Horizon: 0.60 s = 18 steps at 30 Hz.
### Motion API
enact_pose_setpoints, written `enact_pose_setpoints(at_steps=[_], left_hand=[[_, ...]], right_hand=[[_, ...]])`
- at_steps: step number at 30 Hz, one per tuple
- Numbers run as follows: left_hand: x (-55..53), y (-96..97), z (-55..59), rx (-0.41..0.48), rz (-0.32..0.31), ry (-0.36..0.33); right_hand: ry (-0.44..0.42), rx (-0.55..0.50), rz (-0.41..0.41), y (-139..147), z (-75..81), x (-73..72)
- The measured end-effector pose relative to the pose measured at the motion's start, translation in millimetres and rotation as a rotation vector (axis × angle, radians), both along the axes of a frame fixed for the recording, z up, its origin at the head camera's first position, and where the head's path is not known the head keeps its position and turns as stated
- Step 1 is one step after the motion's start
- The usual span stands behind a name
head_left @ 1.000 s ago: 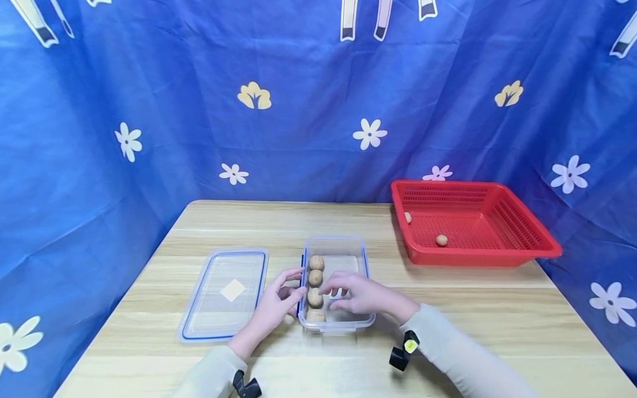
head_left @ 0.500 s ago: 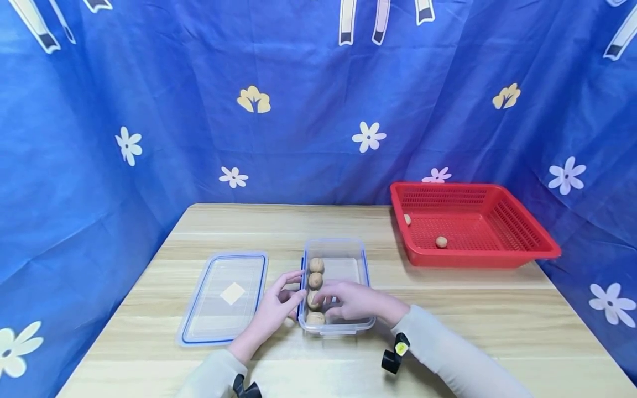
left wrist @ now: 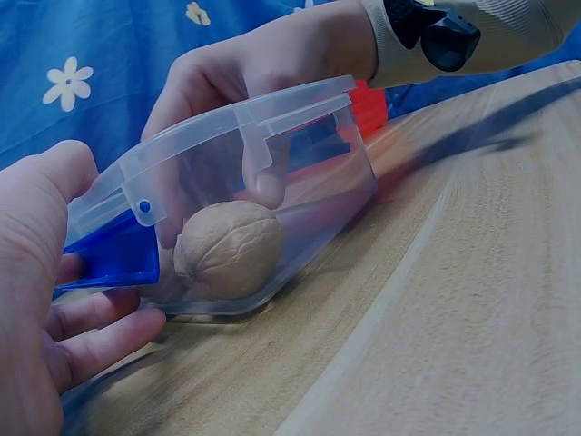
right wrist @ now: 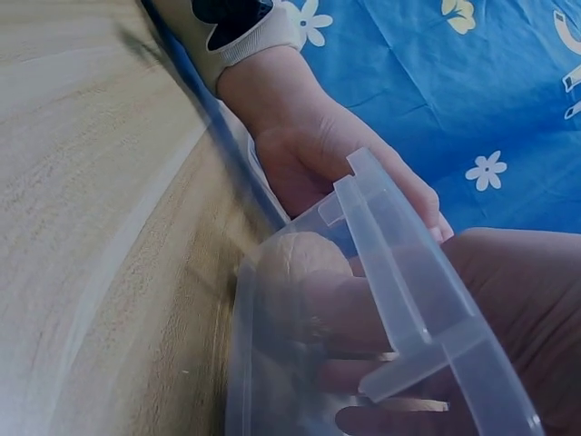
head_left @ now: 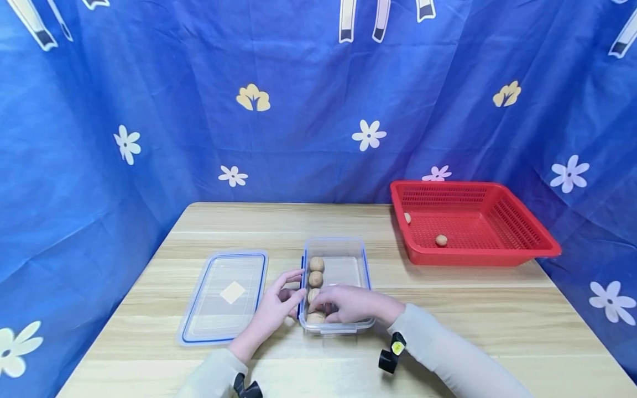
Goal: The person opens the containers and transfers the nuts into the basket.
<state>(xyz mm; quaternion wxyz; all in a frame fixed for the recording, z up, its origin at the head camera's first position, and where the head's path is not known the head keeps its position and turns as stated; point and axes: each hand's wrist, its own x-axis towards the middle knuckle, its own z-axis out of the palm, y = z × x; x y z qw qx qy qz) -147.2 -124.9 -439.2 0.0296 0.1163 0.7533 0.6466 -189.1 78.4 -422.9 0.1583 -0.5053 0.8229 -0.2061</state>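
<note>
A clear plastic food container (head_left: pixel 365 276) with a blue-edged rim stands lidless on the table. Several walnuts (head_left: pixel 316 264) line its left wall in a row. My left hand (head_left: pixel 272 309) holds the container's left side, with the thumb by the rim and fingers around the hanging blue clasp (left wrist: pixel 113 254). Inside the container, my right hand (head_left: pixel 345 304) reaches down to the near left corner. Its thumb and fingers close around the nearest walnut (left wrist: pixel 231 250), one on each side of it. The fingers partly cover the walnut behind that one.
The container's lid (head_left: pixel 209 309), clear with a blue seal and a pale square label, lies flat at the left. At the back right stands a red perforated basket (head_left: pixel 485 257) holding two walnuts (head_left: pixel 441 240). A blue patterned curtain (head_left: pixel 318 155) hangs behind the table.
My right hand has moved slightly toward me and left, from beside the third walnut down onto the nearest one. The left hand stays at the container's side.
</note>
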Motion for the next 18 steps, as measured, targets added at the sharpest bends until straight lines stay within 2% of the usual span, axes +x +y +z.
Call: enact_pose_setpoints(at_steps=[12, 18], left_hand=[[-0.3, 0.1, 0.1, 0.003, 0.011, -0.002], [-0.2, 0.1, 0.5, 0.005, 0.010, -0.005]], right_hand=[[-0.083, -0.011, 0.023, -6.1, -4.4, -5.4], [-0.091, -0.023, 0.020, -6.0, -6.3, -7.1]])
